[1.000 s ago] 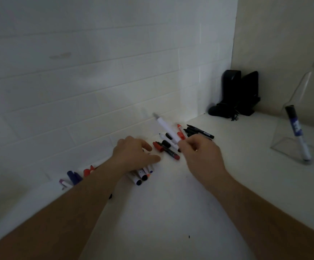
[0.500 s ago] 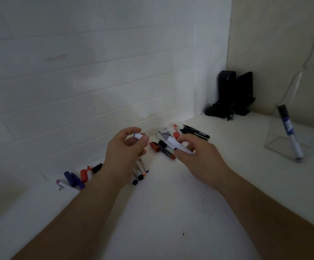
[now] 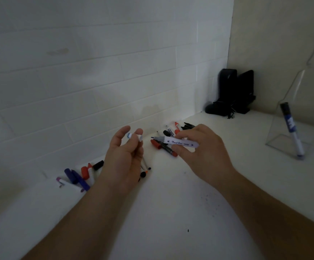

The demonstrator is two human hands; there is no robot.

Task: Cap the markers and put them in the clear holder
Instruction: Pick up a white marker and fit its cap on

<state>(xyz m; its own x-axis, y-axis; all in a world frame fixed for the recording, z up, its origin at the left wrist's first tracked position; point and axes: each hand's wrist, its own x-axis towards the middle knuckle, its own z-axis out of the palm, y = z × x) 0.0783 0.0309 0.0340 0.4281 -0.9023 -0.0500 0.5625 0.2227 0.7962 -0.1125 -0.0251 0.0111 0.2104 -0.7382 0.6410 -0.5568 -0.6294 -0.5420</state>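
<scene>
Head view: the right hand pinches a white marker level above the table, its bare tip pointing toward the left hand. That hand's grip pinches a small white cap between thumb and fingertips, just beside the marker's tip but apart from it. Loose markers lie below and behind both grips. Well off to the right of the right grip stands the clear holder, with 1 blue marker leaning inside.
</scene>
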